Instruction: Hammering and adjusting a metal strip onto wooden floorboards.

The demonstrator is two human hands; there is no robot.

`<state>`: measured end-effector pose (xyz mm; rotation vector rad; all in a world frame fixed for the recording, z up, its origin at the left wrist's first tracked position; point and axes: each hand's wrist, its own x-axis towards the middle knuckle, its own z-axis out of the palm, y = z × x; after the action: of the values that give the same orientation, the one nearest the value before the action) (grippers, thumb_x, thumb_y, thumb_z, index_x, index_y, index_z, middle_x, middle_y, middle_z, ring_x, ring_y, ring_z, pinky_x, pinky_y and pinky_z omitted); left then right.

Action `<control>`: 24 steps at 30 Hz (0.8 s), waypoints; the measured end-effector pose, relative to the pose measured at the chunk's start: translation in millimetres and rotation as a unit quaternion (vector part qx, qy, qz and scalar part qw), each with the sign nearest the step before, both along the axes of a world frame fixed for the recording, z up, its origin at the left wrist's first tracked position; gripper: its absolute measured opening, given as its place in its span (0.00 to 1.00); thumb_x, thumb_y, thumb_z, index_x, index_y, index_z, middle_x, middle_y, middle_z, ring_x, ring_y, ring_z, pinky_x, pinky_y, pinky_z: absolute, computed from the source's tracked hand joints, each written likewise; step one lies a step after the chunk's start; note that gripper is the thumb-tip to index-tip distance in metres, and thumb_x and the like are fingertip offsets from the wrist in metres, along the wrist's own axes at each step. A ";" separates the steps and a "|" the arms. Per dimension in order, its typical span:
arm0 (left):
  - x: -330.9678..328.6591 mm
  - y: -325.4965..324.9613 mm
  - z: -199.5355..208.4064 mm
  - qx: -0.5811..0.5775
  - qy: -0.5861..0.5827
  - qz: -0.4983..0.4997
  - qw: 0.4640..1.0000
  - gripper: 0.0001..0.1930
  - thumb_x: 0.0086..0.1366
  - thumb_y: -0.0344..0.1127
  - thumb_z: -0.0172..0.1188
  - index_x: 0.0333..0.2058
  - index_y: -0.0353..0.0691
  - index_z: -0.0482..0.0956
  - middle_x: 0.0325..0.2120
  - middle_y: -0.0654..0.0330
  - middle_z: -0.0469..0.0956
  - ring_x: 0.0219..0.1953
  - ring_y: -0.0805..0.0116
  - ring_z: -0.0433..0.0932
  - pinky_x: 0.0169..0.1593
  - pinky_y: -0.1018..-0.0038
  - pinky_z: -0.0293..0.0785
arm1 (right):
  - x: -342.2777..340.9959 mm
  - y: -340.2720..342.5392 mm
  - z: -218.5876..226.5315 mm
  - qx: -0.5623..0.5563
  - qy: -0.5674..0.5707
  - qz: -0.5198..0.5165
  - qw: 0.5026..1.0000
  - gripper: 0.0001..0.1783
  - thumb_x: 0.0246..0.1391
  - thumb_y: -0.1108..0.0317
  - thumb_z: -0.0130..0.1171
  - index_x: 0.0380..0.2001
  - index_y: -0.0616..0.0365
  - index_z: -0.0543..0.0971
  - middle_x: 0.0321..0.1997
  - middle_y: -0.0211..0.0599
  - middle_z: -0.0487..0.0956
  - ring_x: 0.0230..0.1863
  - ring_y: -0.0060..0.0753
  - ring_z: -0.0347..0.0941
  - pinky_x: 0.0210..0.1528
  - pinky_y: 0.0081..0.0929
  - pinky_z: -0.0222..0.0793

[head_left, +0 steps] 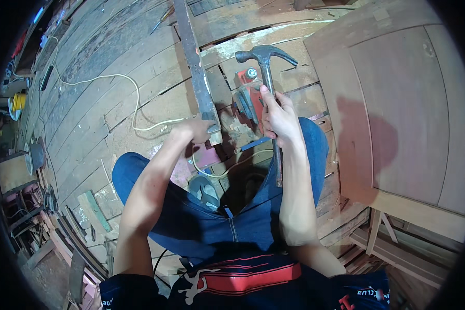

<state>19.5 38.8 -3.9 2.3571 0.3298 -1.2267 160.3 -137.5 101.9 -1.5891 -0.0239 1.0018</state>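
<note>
Your right hand is clamped around the handle of the claw hammer, well up the shaft near the steel head; the head points away from you, above the red power tool lying on the plank floor. The lower part of the handle runs back past your wrist and over your right knee.

Your left hand is closed on the near end of the dark wooden strip, fingers wrapped over its end at the point where it meets the floor. The strip runs away from you toward the top of the view.

To strike well from this position:

- Slide the grip down the handle. Held this close to the head, the hammer gives control but little force — acceptable for a starting tap, poor for driving.
- Keep the left hand's fingers beside the strike point, never under it. At present they sit right at the strip's end, which is the likely target.
- Seat the strip flat on the planks before hitting; a rocking piece will throw the head sideways.
- Mind the red power tool and the white cable — both lie within the swing's reach. The cable loops across the floor just beside your left hand.
- No nail or fastener can be made out; confirm its position by touch before committing.

The large panelled wooden piece stands to your right, apart from the work.
</note>
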 end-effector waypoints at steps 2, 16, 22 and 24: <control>0.3 0.0 -2.2 -0.023 0.008 0.028 0.999 0.36 0.60 0.44 0.54 0.66 0.53 0.50 0.61 0.37 0.56 0.58 0.41 0.65 0.59 0.59 0.63 | -0.7 0.2 -1.6 0.004 -0.003 0.005 1.000 0.18 0.62 0.52 0.51 0.25 0.52 0.65 0.10 0.17 0.55 0.06 0.11 0.47 0.07 0.17 0.42; 2.1 -3.1 3.4 0.029 -0.031 0.068 0.997 0.37 0.60 0.42 0.55 0.66 0.51 0.50 0.62 0.38 0.54 0.58 0.42 0.65 0.60 0.59 0.64 | -9.3 11.9 -3.4 0.035 0.136 0.045 0.989 0.22 0.57 0.51 0.58 0.21 0.52 0.63 0.09 0.20 0.57 0.06 0.15 0.51 0.06 0.19 0.49; 0.7 0.4 -15.1 0.027 -0.081 0.079 0.993 0.36 0.58 0.36 0.54 0.65 0.41 0.52 0.54 0.37 0.67 0.56 0.44 0.68 0.58 0.60 0.66 | -8.5 10.3 -4.0 0.069 0.202 0.059 0.975 0.21 0.56 0.51 0.58 0.21 0.50 0.62 0.09 0.19 0.55 0.05 0.14 0.47 0.06 0.19 0.46; 4.9 1.8 -14.7 -0.002 -0.051 0.096 0.994 0.36 0.57 0.35 0.54 0.64 0.40 0.52 0.46 0.37 0.73 0.50 0.44 0.73 0.54 0.58 0.69 | -7.8 9.3 -6.2 0.093 0.252 0.067 0.961 0.21 0.56 0.51 0.58 0.21 0.50 0.62 0.09 0.19 0.55 0.05 0.14 0.47 0.06 0.18 0.46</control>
<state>24.4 40.6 -18.6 2.3130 0.5078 -1.0133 152.5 -128.2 95.7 -1.1388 0.1234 1.4450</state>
